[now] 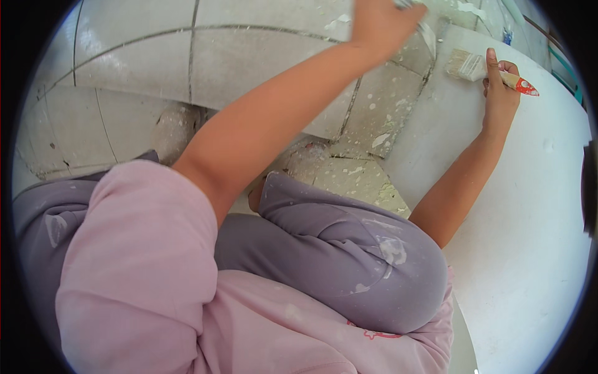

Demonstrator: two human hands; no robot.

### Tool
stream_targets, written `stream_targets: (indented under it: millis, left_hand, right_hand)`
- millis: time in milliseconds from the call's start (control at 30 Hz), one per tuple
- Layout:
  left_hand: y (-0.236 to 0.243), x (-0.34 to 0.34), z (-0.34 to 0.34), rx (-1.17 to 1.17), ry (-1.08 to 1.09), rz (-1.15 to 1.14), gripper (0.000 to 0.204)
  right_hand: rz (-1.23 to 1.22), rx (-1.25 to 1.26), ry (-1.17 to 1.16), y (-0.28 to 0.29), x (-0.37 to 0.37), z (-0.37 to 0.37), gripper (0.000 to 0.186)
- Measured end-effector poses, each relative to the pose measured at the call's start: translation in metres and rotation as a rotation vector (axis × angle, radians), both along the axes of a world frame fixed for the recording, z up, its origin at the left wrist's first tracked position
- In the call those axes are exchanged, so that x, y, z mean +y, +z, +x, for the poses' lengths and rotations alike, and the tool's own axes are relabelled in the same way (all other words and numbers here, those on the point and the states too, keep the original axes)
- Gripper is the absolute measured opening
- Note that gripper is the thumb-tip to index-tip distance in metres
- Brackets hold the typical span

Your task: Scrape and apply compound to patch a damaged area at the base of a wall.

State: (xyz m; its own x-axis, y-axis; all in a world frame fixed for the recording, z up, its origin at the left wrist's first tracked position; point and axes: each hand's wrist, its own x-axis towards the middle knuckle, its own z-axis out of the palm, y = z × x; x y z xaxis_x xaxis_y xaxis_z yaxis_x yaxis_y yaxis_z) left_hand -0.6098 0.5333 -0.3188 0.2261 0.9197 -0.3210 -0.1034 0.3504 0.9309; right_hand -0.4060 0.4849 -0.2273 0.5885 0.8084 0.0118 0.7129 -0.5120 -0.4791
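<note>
Up at the right, the right hand [500, 87] grips a paintbrush [489, 70] by its red and pale handle, its whitened bristles pressed flat on the white wall [529, 206]. Across the picture's top edge, the left hand [383, 22] closes on a thin pale tool, mostly cut off by the frame, so what it is cannot be told. Paint-flecked grey floor tiles [143, 62] meet the wall along a spattered edge. Broad bare wall spreads below the brush; the person's bent knee [374, 262] crowds the lower middle.

A pink short-sleeved top [137, 268] over paint-flecked (white spots) lilac trousers [349, 255].
</note>
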Motion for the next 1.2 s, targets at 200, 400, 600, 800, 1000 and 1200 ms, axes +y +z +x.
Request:
stream_targets:
  millis: [200, 400, 600, 800, 1000, 1200]
  left_hand:
    - [0.022, 0.035, -0.032, -0.570, 0.135, -0.031, 0.018]
    - [0.026, 0.022, -0.021, -0.759, -0.071, -0.060, 0.020]
    - [0.013, 0.024, -0.030, -0.659, -0.109, -0.089, 0.021]
    - [-0.008, 0.021, -0.042, -0.594, -0.088, -0.066, 0.020]
    - [0.023, 0.011, -0.034, -0.743, -0.086, -0.072, 0.019]
    - [0.020, 0.008, -0.029, -0.738, -0.124, -0.054, 0.019]
  right_hand:
    - [0.272, 0.176, 0.053, -0.008, -0.005, -0.010, 0.037]
    - [0.467, 0.389, 0.116, 0.001, -0.007, -0.015, 0.033]
    - [0.516, 0.352, 0.106, 0.006, -0.014, -0.022, 0.037]
    - [0.511, 0.379, 0.082, 0.004, -0.019, -0.021, 0.034]
    - [0.521, 0.312, 0.073, 0.006, -0.009, -0.024, 0.045]
    - [0.554, 0.381, -0.045, 0.011, -0.006, -0.027, 0.042]
